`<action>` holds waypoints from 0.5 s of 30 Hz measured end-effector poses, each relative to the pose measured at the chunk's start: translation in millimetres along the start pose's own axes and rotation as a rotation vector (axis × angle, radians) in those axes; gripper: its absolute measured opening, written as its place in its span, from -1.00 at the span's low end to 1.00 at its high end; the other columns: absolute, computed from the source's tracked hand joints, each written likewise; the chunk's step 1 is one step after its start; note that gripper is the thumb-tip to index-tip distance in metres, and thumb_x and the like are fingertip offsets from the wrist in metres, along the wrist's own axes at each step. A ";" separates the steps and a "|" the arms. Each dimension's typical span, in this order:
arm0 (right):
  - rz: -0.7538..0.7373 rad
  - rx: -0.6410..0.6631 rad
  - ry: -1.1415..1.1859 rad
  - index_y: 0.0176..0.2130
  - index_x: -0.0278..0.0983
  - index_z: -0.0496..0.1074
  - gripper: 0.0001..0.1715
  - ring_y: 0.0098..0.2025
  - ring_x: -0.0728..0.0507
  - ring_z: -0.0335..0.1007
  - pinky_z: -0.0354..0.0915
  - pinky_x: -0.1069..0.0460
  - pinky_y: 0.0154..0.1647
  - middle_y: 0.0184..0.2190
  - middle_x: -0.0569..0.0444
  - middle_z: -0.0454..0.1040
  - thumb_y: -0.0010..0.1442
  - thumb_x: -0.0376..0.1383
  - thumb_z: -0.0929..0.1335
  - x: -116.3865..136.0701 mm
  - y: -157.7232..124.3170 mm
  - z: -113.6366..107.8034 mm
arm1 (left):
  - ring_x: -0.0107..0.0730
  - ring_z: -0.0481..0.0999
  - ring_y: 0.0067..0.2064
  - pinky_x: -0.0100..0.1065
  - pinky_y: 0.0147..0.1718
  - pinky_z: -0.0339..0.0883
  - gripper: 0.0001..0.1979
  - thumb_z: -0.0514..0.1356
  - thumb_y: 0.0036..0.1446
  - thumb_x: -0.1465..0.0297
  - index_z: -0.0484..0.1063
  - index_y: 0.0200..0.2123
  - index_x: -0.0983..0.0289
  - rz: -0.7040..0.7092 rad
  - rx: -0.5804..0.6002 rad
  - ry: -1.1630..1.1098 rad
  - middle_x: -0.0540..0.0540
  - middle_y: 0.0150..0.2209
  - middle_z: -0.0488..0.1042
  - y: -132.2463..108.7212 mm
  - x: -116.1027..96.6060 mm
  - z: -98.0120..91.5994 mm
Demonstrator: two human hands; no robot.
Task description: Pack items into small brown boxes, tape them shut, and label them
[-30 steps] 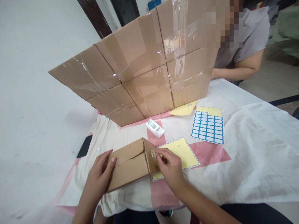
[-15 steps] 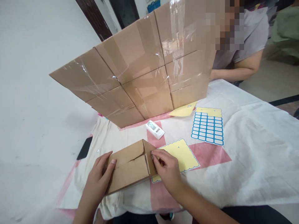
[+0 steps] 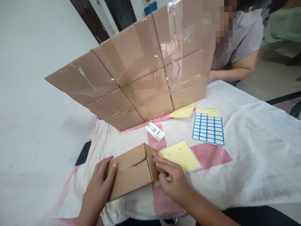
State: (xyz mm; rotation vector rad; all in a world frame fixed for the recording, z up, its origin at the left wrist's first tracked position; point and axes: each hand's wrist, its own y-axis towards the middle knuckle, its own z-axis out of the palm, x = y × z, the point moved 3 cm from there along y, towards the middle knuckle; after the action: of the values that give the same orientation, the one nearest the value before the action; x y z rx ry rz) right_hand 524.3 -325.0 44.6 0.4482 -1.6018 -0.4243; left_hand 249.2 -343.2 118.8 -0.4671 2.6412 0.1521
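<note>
A small brown cardboard box [image 3: 131, 174] lies at a tilt near the table's front edge, a torn-looking seam across its top. My left hand [image 3: 100, 179] grips its left end, thumb on top and fingers along the far side. At the opposite end, my right hand [image 3: 170, 174] rests its outstretched fingertips against the box's narrow face, the thumb apart and lower. A small whitish spot, possibly a label, shows by those fingertips; most of it is hidden. Partly beneath the right hand lies a yellow sticker backing sheet [image 3: 181, 155] with few stickers on it.
Behind stands a large taped cardboard panel [image 3: 145, 91]. A white handheld device [image 3: 155, 131], a blue-edged label sheet [image 3: 208, 128] and another yellow sheet [image 3: 183, 110] lie on the cloth [image 3: 254, 157]. A dark flat object [image 3: 83, 153] is at left. Another person's forearm [image 3: 231, 74] rests at the far right.
My right hand's fingers have gone from a pinch at the box's end to lying extended against it, thumb lowered. The left hand keeps its hold. The view has shifted slightly.
</note>
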 end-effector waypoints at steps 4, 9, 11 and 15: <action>0.042 -0.017 0.015 -0.45 -0.24 0.45 -0.74 -0.04 -0.20 0.63 0.55 -0.02 -0.09 -0.08 -0.08 0.66 0.06 -0.53 0.27 2.3 -7.6 -4.1 | 0.02 0.33 0.27 0.12 0.33 0.09 -0.42 -0.02 0.24 -0.13 0.34 0.13 0.08 -0.008 0.028 0.025 0.12 0.24 0.32 3.2 -2.4 1.1; 0.118 0.045 0.108 -0.44 -0.24 0.40 -0.76 0.09 -0.21 0.57 0.49 0.06 -0.17 -0.01 -0.11 0.63 0.10 -0.52 0.25 1.8 -3.4 -1.8 | 0.02 0.33 0.27 0.14 0.34 0.08 -0.41 -0.04 0.24 -0.14 0.34 0.13 0.10 0.011 0.032 0.025 0.14 0.22 0.33 3.4 0.3 2.0; 0.184 0.045 0.150 -0.44 -0.23 0.39 -0.74 0.05 -0.19 0.59 0.47 0.06 -0.14 -0.13 -0.07 0.67 0.16 -0.50 0.23 1.9 1.0 -3.2 | 0.01 0.34 0.27 0.15 0.34 0.08 -0.43 -0.03 0.24 -0.12 0.34 0.13 0.10 0.024 0.036 0.022 0.14 0.22 0.35 3.4 5.3 1.9; 0.239 0.019 0.169 -0.37 -0.24 0.46 -0.76 -0.06 -0.21 0.63 0.45 0.02 -0.12 -0.30 -0.04 0.67 0.16 -0.42 0.23 -0.8 6.4 -3.0 | 0.05 0.39 0.25 0.10 0.32 0.17 -0.47 0.10 0.15 -0.11 0.45 0.03 0.07 0.203 0.018 -0.044 0.15 0.14 0.48 8.2 20.0 3.1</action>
State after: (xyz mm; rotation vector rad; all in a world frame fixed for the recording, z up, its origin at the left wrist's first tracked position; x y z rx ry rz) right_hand 527.1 -319.2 47.4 0.2937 -1.4748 -0.1853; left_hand 230.8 -341.0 107.4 -0.1872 2.6401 0.1996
